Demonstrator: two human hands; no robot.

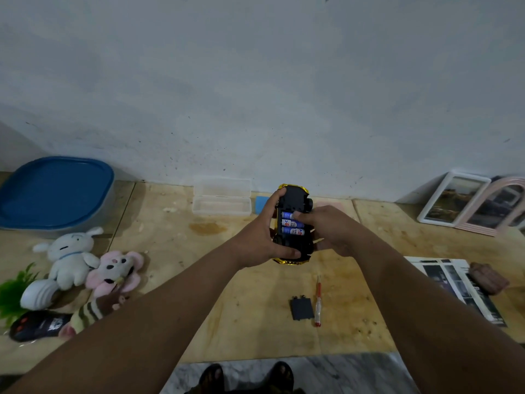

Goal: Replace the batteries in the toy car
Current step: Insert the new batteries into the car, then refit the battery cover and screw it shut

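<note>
A yellow toy car [294,199] is held upside down above the wooden table, its black underside facing me. My left hand [260,237] grips the car's left side, fingers curled round its front and rear ends. Three blue-and-white batteries [289,223] lie side by side in the open compartment. My right hand [326,228] comes in from the right, and its fingertips press on the right ends of the batteries. The black battery cover [302,308] lies on the table below, beside a red-handled screwdriver [318,301].
An open clear plastic box [222,200] sits by the wall behind the car. A blue-lidded tub [54,194] and plush toys [85,265] are at the left. Picture frames [471,203] lean at the right, with a magazine [454,285] and a brown object [488,277] near it.
</note>
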